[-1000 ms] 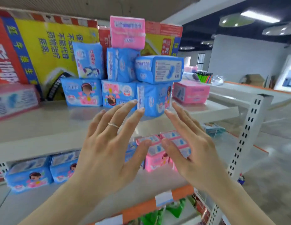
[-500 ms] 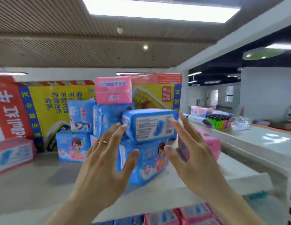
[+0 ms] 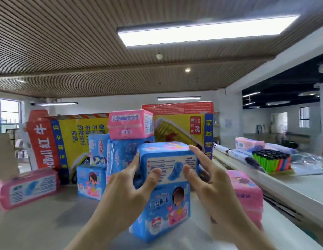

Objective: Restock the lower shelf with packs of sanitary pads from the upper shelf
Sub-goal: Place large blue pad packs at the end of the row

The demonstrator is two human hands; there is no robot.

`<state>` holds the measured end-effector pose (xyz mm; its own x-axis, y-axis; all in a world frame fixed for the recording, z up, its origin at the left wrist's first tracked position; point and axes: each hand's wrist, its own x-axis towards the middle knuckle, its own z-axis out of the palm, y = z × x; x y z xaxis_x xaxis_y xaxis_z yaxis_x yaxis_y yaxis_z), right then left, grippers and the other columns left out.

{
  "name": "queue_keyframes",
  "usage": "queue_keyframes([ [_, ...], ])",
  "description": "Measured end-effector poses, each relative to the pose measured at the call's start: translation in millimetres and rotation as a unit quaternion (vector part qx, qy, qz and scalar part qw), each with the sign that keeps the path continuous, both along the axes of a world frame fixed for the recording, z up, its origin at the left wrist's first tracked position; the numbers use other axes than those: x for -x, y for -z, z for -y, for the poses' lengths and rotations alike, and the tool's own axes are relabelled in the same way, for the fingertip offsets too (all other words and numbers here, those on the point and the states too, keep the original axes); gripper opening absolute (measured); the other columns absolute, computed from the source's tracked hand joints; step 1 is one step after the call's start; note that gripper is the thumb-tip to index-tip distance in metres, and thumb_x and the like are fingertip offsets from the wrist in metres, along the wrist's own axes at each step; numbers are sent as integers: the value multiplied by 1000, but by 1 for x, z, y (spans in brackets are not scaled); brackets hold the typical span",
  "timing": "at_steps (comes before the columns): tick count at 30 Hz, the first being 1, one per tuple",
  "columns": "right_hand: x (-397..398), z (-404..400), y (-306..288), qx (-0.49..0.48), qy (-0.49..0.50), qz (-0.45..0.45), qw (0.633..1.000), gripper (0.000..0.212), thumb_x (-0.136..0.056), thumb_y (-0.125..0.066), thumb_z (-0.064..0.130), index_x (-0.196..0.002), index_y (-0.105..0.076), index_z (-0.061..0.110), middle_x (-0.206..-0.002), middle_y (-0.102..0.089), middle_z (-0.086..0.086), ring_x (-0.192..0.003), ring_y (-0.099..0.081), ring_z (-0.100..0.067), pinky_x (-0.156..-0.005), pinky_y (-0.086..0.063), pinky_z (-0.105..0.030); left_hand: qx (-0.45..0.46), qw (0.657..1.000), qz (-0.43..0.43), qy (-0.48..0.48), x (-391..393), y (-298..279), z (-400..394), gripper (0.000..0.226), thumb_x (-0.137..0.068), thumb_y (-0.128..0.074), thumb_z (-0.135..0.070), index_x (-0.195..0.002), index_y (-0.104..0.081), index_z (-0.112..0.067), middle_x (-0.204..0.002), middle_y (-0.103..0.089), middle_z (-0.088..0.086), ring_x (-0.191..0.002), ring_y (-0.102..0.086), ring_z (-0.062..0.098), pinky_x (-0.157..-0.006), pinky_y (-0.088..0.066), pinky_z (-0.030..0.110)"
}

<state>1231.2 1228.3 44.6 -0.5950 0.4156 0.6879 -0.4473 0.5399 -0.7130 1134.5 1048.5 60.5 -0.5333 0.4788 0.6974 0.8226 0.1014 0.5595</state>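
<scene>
A blue pack of sanitary pads (image 3: 168, 156) lies flat on top of an upright blue pack (image 3: 162, 210) at the front of the stack on the upper shelf (image 3: 39, 222). My left hand (image 3: 126, 192) presses its left side, thumb on the front face. My right hand (image 3: 211, 186) clasps its right side, thumb also on the front. Behind stand more blue packs (image 3: 121, 156) with a pink pack (image 3: 130, 126) on top. The lower shelf is out of view.
A pink pack (image 3: 27, 188) lies at the left of the shelf and pink packs (image 3: 245, 192) sit just right of my right hand. Large yellow and red cartons (image 3: 76, 138) stand behind the stack. Coloured lighters (image 3: 270, 161) sit on the neighbouring counter at right.
The view tilted up from the lower shelf to the upper one. Both hands moved forward and closed in from either side onto the top blue pack.
</scene>
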Motion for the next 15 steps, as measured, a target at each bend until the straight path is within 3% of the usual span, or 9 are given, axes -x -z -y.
queue_keyframes([
  [3,-9,4,4,4,13,-43,999,56,-85,-66,31,-138,-50,39,-99,-71,31,-95,-71,-1,-71,-60,-23,-32,999,-12,12,-17,-3,3,40,-72,-44,-81,-111,-43,-73,-99,-65,-43,-97,-63,-18,-77,-47,4],
  [6,-22,7,4,3,23,-79,997,57,-77,-66,30,-130,-51,45,-89,-66,44,-86,-67,13,-63,-53,-9,-73,997,20,30,-31,-2,5,39,-70,-60,-74,-101,-40,-85,-101,-59,-51,-102,-57,-22,-76,-40,-4],
  [9,-37,13,4,-14,35,-118,992,63,-79,-69,19,-124,-54,59,-86,-64,46,-85,-64,19,-61,-49,-3,-89,995,-33,24,-29,10,11,83,-70,-82,-52,-117,-25,-88,-114,-60,-42,-113,-57,-11,-89,-48,8],
  [10,-41,16,4,-27,39,-135,990,66,-78,-69,18,-124,-55,64,-91,-65,45,-90,-64,18,-62,-50,-4,-87,993,-76,7,-27,14,15,95,-69,-86,-44,-129,-23,-82,-124,-58,-34,-117,-57,-4,-94,-51,16],
  [12,-48,22,3,-58,53,-177,981,67,-77,-67,19,-131,-54,56,-103,-66,40,-100,-64,13,-65,-54,-7,-89,983,-156,-25,-22,19,23,104,-69,-88,-34,-147,-25,-61,-138,-47,-25,-118,-57,5,-92,-56,28],
  [15,-51,29,2,-82,61,-220,970,66,-82,-73,22,-140,-50,45,-111,-67,34,-103,-66,4,-72,-56,-11,-112,970,-209,-53,-18,20,35,103,-70,-86,-21,-153,-29,-42,-145,-46,-15,-112,-59,6,-87,-57,30],
])
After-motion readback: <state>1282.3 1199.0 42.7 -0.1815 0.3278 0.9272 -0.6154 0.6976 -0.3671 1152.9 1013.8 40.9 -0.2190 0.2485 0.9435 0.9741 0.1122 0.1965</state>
